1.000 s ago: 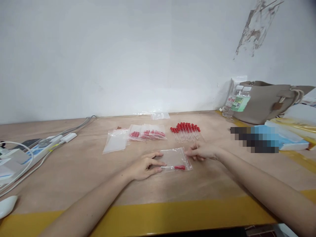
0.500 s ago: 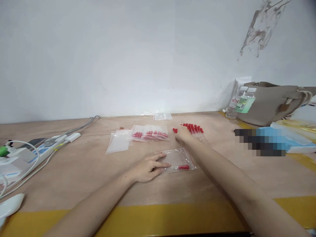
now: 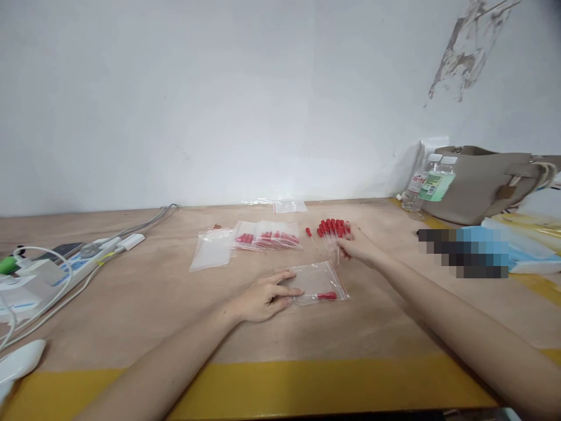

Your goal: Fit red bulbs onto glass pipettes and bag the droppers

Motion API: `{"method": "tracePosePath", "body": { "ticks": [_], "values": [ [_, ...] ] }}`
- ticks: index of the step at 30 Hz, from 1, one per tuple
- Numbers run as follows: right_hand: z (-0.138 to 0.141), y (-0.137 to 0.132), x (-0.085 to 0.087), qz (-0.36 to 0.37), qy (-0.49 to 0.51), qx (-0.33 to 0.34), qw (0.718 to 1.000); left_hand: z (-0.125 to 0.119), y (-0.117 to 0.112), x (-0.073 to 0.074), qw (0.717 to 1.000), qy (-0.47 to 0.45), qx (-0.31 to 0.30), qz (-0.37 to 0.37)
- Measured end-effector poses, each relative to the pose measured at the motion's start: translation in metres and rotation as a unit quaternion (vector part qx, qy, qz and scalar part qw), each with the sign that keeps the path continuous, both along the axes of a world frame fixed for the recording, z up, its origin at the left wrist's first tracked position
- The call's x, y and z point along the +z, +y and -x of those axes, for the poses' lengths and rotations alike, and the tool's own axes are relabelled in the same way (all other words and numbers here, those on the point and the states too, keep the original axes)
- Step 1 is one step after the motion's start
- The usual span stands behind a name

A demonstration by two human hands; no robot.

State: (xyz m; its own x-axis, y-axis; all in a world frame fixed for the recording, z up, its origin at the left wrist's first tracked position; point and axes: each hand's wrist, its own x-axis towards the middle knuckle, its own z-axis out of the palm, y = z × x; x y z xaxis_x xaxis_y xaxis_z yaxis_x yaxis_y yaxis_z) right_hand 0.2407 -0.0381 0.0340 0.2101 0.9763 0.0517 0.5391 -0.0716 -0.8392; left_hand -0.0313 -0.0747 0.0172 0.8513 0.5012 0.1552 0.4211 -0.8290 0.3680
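My left hand (image 3: 265, 297) lies flat with its fingers spread, pressing on the left side of a clear zip bag (image 3: 309, 280). Inside that bag, near its lower right, is a red rubber bulb (image 3: 326, 296). A bunch of droppers (image 3: 332, 227) with red bulbs and thin clear tubes lies farther back. Curled round the right side of this bunch is my right hand (image 3: 357, 244), gripping its edge; how many droppers are between the fingers is hidden. One single dropper (image 3: 308, 232) lies apart, just left of the bunch.
Several filled zip bags (image 3: 267, 237) overlap at the back, beside flat bags (image 3: 211, 250). A power strip (image 3: 83, 263) with cables is at left. Bottles (image 3: 438, 178), a grey handbag (image 3: 482, 181) and blue packaging (image 3: 482, 248) stand or lie at right.
My right hand has moved from the left part of the droppers to their right side. The droppers sit closer together, shifted left. My left hand stays on the bag.
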Motion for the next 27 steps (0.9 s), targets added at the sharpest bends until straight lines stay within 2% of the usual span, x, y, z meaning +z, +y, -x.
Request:
{"method": "tracePosePath", "body": {
  "ticks": [1,3,6,9,13,16,19,23,27],
  "values": [
    [-0.006,-0.008,-0.007,-0.004,0.063,0.014,0.998,0.000,0.000,0.000,1.000,-0.003,-0.001,0.001],
    [-0.014,-0.023,-0.022,-0.023,0.156,0.000,0.987,0.000,0.001,-0.002,1.000,-0.007,-0.002,0.004],
    [-0.011,-0.036,-0.038,-0.040,0.242,-0.020,0.969,-0.001,0.002,-0.003,1.000,-0.007,-0.003,0.002],
    [0.000,-0.042,-0.042,-0.029,0.301,-0.006,0.953,-0.001,0.001,-0.002,1.000,-0.005,0.001,0.000],
    [0.001,-0.050,-0.037,0.005,0.358,0.045,0.933,-0.001,0.000,0.002,1.000,-0.010,0.020,0.014],
    [-0.012,-0.055,-0.031,0.068,0.335,0.118,0.932,-0.001,-0.001,0.004,0.999,-0.009,0.030,0.018],
    [-0.026,-0.055,-0.026,0.123,0.227,0.198,0.946,-0.002,-0.002,0.003,1.000,-0.005,0.028,0.005],
    [-0.030,-0.052,-0.024,0.086,0.058,0.203,0.974,-0.004,-0.002,0.002,0.999,-0.019,0.028,0.001],
    [-0.021,-0.052,-0.027,0.052,0.051,0.246,0.966,-0.005,-0.002,0.001,0.999,-0.037,0.027,0.002]
  ]
}}
